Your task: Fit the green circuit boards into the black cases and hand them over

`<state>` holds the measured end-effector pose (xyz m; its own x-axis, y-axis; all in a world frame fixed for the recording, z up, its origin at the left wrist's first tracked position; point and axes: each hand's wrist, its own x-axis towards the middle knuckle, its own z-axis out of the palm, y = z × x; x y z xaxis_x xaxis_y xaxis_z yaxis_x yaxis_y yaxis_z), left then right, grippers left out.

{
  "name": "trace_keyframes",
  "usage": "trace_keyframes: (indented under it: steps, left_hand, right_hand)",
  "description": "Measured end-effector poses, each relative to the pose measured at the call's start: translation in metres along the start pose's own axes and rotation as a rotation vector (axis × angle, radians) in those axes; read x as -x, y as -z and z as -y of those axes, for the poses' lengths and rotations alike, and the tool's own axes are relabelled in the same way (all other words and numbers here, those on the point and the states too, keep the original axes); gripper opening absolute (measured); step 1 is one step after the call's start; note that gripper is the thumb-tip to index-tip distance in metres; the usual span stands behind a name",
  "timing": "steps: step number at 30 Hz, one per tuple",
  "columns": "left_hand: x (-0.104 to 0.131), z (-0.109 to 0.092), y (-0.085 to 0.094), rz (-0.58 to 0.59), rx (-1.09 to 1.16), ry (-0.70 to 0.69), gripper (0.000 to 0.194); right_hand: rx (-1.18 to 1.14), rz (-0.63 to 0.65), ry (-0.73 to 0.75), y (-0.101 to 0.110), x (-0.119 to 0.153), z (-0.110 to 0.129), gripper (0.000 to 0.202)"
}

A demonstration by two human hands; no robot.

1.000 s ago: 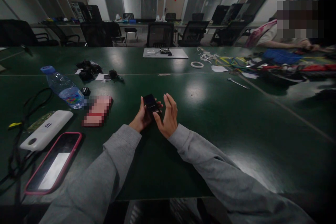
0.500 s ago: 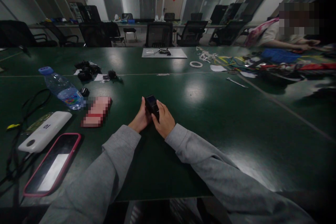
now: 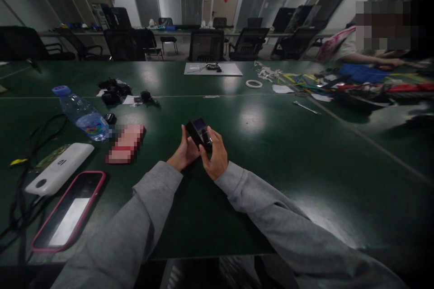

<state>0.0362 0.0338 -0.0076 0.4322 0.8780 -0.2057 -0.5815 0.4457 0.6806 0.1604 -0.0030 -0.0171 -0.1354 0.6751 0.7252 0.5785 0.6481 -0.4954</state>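
A small black box-shaped device with a little dark screen [image 3: 198, 126] is held between my hands, tilted above the green table. My right hand [image 3: 216, 153] grips its right side, the thumb on the near end and the fingers bent over the front. Around its left and lower side lies my left hand [image 3: 186, 152], thumb raised beside the left edge. The left fingers are partly hidden beneath the device. To the left of my hands lies a pinkish-red rectangular item [image 3: 126, 144], blurred out in part.
Left on the table are a water bottle [image 3: 83, 115], a white power bank [image 3: 61, 169], a pink-cased phone [image 3: 69, 212] and black cables [image 3: 20, 189]. Farther off are black parts [image 3: 113, 91], a white board [image 3: 228, 69], a tape roll [image 3: 254, 84] and a wrench [image 3: 307, 108]. Another person's arm [image 3: 376, 58] reaches over cluttered wires.
The device has turned and shifted slightly right and upward, showing more of its side. My right hand moved with it, while my left hand stayed nearly in place.
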Motion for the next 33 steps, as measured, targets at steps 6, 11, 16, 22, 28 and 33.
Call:
trace_keyframes:
  steps: [6, 11, 16, 22, 28, 33]
  left_hand:
    - [0.000, -0.002, 0.009, -0.104, -0.012, -0.051, 0.088]
    - [0.002, -0.004, 0.008, -0.138, 0.014, -0.008, 0.081]
    - [0.000, -0.005, 0.005, -0.143, 0.135, -0.018, 0.077]
    - [0.002, -0.011, 0.002, -0.119, 0.250, 0.004, 0.071]
    - [0.003, -0.014, 0.001, -0.127, 0.280, 0.016, 0.067]
    - [0.002, -0.013, 0.002, -0.143, 0.271, 0.006, 0.067]
  right_hand:
    - [0.021, -0.016, 0.035, 0.003, -0.002, 0.003, 0.054]
    - [-0.001, -0.034, 0.048, 0.006, -0.003, 0.007, 0.058]
    - [0.058, -0.226, 0.047, 0.017, -0.012, -0.013, 0.054]
    - [0.160, -0.178, -0.047, 0.020, -0.017, -0.070, 0.050]
    - [0.238, -0.042, -0.134, 0.010, -0.007, -0.089, 0.049]
    - [0.288, 0.010, -0.168, 0.009, -0.005, -0.090, 0.052]
